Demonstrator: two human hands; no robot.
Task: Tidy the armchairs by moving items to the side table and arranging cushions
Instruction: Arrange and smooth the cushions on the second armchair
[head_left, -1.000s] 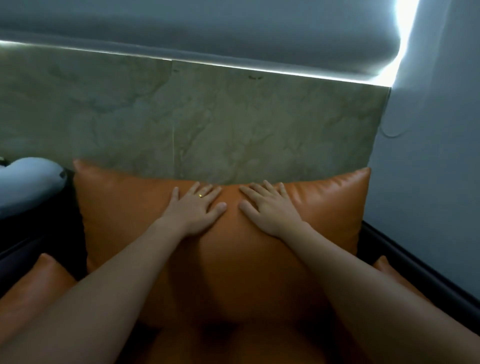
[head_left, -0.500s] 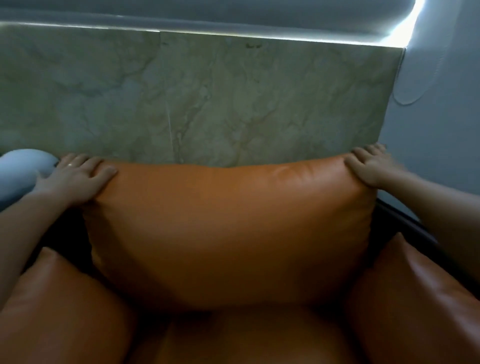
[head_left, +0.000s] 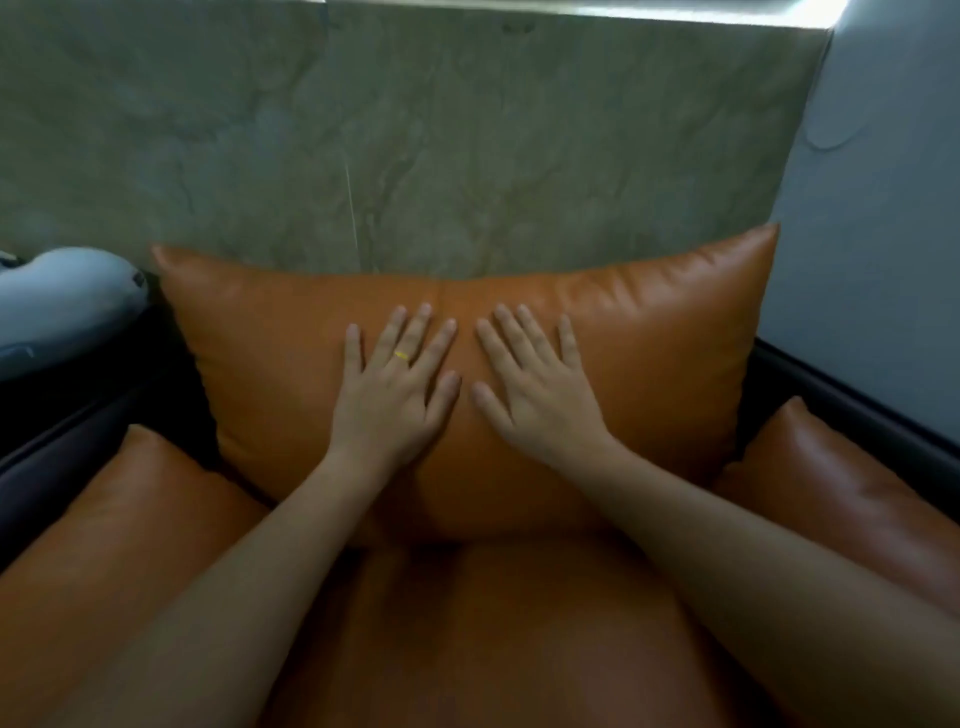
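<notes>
A large orange leather back cushion (head_left: 649, 338) stands upright against the back of the armchair. My left hand (head_left: 395, 384), with a ring on one finger, lies flat on the cushion's middle, fingers spread. My right hand (head_left: 535, 387) lies flat beside it, fingers spread, thumbs nearly touching. Neither hand holds anything. An orange arm cushion (head_left: 119, 519) lies at the left and another orange arm cushion (head_left: 841, 478) at the right. The orange seat cushion (head_left: 493, 639) fills the bottom of the view between my forearms.
A marble-patterned wall panel (head_left: 415, 130) rises right behind the chair. A pale grey wall (head_left: 883, 234) closes in on the right. A light grey padded object (head_left: 57, 301) sits at the left beyond the chair's dark frame (head_left: 62, 431).
Half a second ago my hands were on the back cushion's upper corners. Both have come back to its middle and lie flat there. The view has tilted down.
</notes>
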